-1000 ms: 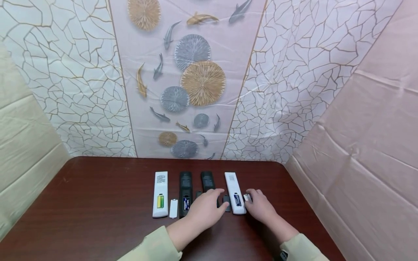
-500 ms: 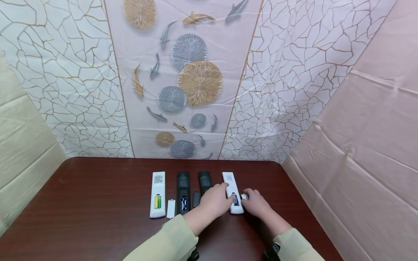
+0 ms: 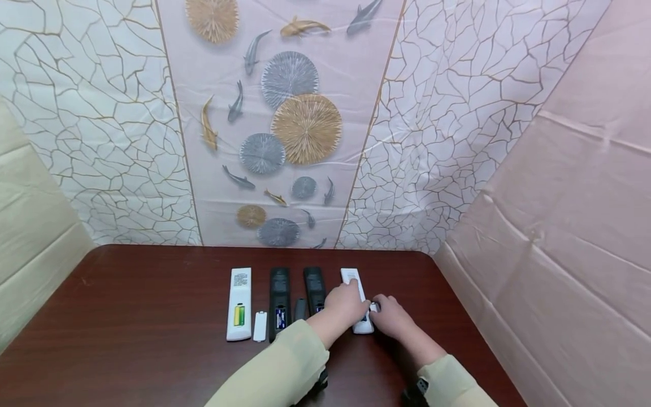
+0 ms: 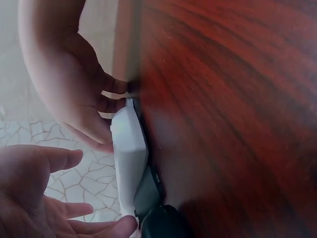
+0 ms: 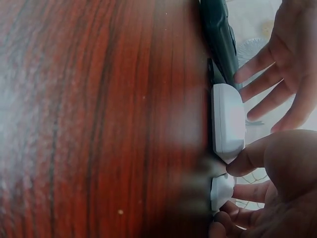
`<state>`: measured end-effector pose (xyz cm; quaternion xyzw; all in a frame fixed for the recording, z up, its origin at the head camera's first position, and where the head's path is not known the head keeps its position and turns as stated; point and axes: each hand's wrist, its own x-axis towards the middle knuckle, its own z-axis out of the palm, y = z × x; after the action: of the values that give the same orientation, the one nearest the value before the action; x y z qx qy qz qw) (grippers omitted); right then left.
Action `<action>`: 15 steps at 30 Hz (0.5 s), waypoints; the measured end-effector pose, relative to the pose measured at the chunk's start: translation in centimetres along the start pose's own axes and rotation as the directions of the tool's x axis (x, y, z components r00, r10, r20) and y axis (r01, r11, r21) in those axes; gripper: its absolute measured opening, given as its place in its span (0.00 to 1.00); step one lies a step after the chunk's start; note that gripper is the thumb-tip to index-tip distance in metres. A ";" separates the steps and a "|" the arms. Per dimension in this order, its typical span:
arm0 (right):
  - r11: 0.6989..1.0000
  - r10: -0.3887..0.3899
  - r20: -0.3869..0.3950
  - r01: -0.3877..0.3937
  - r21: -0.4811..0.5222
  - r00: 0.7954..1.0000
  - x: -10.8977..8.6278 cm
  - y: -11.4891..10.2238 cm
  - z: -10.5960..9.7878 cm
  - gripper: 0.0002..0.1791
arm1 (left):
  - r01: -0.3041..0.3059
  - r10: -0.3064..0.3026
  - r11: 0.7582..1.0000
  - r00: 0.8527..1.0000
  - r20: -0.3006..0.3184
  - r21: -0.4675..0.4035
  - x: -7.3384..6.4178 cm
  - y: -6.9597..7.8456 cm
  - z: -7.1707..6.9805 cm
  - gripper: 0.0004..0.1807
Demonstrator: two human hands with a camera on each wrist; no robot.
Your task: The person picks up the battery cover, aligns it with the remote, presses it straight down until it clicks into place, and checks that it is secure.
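A white remote control (image 3: 348, 275) lies back up at the right end of a row, its battery bay partly covered by my left hand (image 3: 347, 303). That hand is over the remote with fingers spread and extended, as the right wrist view shows. Just right of the remote, my right hand (image 3: 391, 318) pinches a small white battery cover (image 5: 222, 192) at the table surface. Its thumb is beside the end of the white remote. A dark battery cover (image 4: 149, 193) lies against the remote's other side, hidden in the head view.
Two black remotes (image 3: 280, 282) and another white remote (image 3: 239, 297) lie to the left, their battery bays uncovered with batteries inside. A white cover (image 3: 260, 327) and a dark grey cover (image 3: 300, 308) lie between them. The brown table (image 3: 127, 322) meets patterned cloth at the back.
My left hand has moved right, from above the black remote onto the right white remote. The right hand stays at the white cover. The head view has shifted slightly.
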<state>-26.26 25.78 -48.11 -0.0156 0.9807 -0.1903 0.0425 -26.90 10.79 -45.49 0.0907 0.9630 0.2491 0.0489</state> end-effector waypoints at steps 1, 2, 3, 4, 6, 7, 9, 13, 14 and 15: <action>1.000 -0.002 -0.003 0.002 -0.004 1.000 0.0 0.0 0.0 0.23 | 0.008 -0.008 1.000 1.000 0.006 0.005 0.1 0.1 0.1 0.33; 1.000 -0.002 -0.003 0.002 -0.005 1.000 0.0 0.0 0.0 0.23 | 0.015 -0.015 1.000 1.000 0.007 0.010 0.3 0.2 0.1 0.33; 1.000 -0.004 -0.003 0.004 -0.003 1.000 0.0 0.0 0.0 0.23 | 0.022 -0.022 1.000 1.000 0.011 0.021 0.4 0.2 0.2 0.33; 1.000 -0.006 -0.003 0.006 0.000 1.000 -0.1 0.0 -0.1 0.23 | 0.029 -0.030 0.999 0.999 0.017 0.031 0.6 0.3 0.2 0.34; 1.000 -0.009 -0.001 0.009 0.002 1.000 -0.1 -0.2 -0.2 0.23 | 0.040 -0.041 0.998 0.999 0.022 0.052 0.8 0.5 0.2 0.34; 1.000 -0.006 0.000 0.006 0.005 1.000 -0.2 -0.2 -0.3 0.23 | 0.043 -0.045 0.997 0.999 0.027 0.063 0.9 0.6 0.1 0.34; 1.000 -0.002 0.006 0.002 0.007 1.000 -0.2 -0.3 -0.4 0.23 | 0.048 -0.052 0.995 0.998 0.041 0.086 1.1 0.8 0.1 0.34; 1.000 0.009 0.014 -0.009 0.005 1.000 -0.2 -0.2 -0.2 0.23 | 0.062 -0.069 0.989 0.997 0.047 0.134 1.6 1.1 0.3 0.32; 1.000 0.006 0.013 -0.006 0.003 1.000 -0.2 -0.1 -0.2 0.23 | 0.067 -0.073 0.987 0.996 0.041 0.148 1.8 1.1 0.5 0.31; 1.000 0.004 0.013 -0.004 0.002 1.000 -0.1 0.0 -0.1 0.22 | 0.074 -0.080 0.985 0.996 0.031 0.159 1.9 1.2 0.6 0.30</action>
<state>-26.15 25.79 -47.99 -0.0147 0.9802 -0.1912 0.0491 -28.50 12.43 -45.51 0.0618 0.9813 0.1684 0.0692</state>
